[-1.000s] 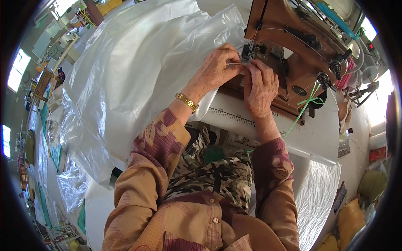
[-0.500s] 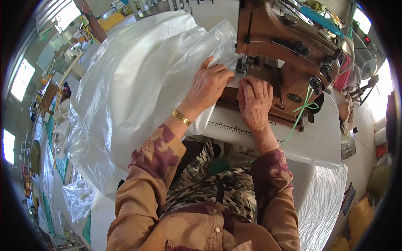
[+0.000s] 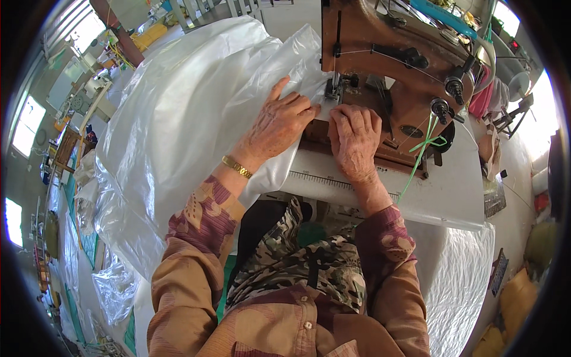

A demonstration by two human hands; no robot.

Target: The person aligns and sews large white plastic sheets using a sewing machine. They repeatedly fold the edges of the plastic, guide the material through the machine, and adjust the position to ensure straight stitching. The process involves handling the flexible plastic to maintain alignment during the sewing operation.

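Observation:
A large, shiny white plastic sheet (image 3: 196, 113) billows across the left of the sewing table, its near right edge running up to a brown sewing machine (image 3: 404, 77). My left hand (image 3: 282, 122) rests on this edge, the index finger stretched out and the other fingers closed on the plastic. Close beside it, my right hand (image 3: 355, 140) is closed, fingertips bent down on the sheet's edge just in front of the presser foot (image 3: 333, 89). What lies beneath its fingertips is mostly hidden. White thread runs along the machine's arm toward the needle.
A ruler strip (image 3: 321, 178) runs along the table's near edge. Green string (image 3: 427, 143) hangs from the machine's tension knobs. More shiny plastic (image 3: 455, 268) drapes down at right. A grey metal rack (image 3: 220, 12) stands behind, and cluttered goods line the far left floor.
My left hand has slid slightly left and down, its index finger lifting away from the others. My right hand stays near the presser foot. The view has shifted a little.

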